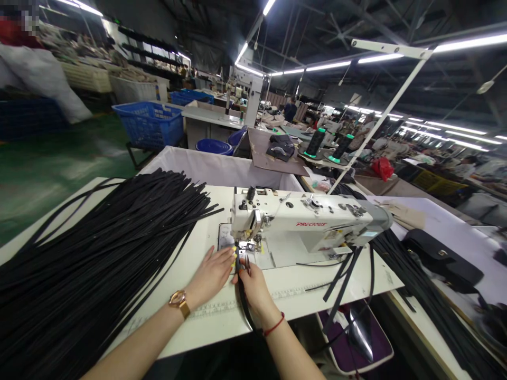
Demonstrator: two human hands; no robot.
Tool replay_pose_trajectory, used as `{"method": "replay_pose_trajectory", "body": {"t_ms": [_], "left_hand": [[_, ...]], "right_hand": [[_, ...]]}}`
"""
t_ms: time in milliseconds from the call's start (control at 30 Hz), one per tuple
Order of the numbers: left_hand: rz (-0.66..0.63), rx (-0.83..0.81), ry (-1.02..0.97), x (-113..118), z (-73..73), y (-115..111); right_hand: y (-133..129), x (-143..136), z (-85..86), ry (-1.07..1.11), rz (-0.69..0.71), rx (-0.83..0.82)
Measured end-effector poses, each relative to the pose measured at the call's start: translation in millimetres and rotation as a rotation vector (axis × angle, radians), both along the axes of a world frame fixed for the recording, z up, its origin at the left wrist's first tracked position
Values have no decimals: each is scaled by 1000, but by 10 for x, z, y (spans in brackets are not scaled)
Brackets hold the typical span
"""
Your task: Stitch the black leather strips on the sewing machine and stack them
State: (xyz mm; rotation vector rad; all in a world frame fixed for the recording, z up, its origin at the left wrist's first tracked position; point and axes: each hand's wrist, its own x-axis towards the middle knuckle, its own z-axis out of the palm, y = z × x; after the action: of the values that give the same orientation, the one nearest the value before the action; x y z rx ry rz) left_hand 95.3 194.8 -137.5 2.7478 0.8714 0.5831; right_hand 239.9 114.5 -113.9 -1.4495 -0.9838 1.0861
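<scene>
A black strap [243,302] runs from the table's front edge up to the presser foot [250,246] of a white sewing machine [277,219]. My left hand [212,272] lies flat on the machine bed left of the strap, fingers stretched out, fingertips touching the strap's edge beside the foot. On the strap's right side, my right hand [255,287] is closed with the strap between thumb and fingers. A thin dark pointed tool [248,264] sticks up from the same hand; its kind is hard to make out. The strap's end under the foot is hidden.
A large heap of black straps [103,253] covers the table's left side. More black strips [344,274] hang at the right near a purple-lined bin [356,338]. A black bag [441,258] lies at right. Behind stand thread cones [316,143] and a blue crate [152,124].
</scene>
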Motion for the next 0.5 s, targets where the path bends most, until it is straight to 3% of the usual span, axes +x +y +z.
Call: {"method": "replay_pose_trajectory", "body": {"t_ms": [500], "left_hand": [[-19,24,56,-6,-24,12]], "right_hand": [[-125,-12,105,50,3,-33]]}}
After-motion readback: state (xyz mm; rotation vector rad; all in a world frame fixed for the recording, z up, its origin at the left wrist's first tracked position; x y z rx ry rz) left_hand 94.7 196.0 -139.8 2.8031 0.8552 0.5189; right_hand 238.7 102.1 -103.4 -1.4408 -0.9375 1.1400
